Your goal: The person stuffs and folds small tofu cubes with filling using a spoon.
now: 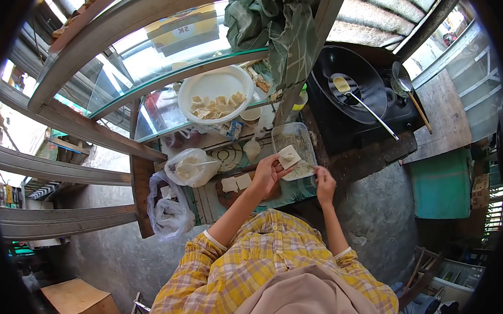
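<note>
My left hand (pixel 267 175) holds a square, pale dumpling wrapper (pixel 290 155) with a small lump of filling on it, above the near part of a clear plastic container (pixel 311 141). Inside that container lies a pale, greenish-flecked filling (pixel 303 169). Closed at the container's right edge, my right hand (pixel 325 183) pinches the handle of what looks like a spoon, its end hard to make out against the filling. Two loose wrappers (pixel 237 183) rest on a brown board left of my left wrist.
Behind glass, a white plate (pixel 186 93) bears several folded pieces. Plastic bags (pixel 192 167) stand at left. A black wok (pixel 366 106) sits on the stove at right with a long-handled ladle (pixel 372 113) in it. Another handled utensil (pixel 419 108) lies beside the wok.
</note>
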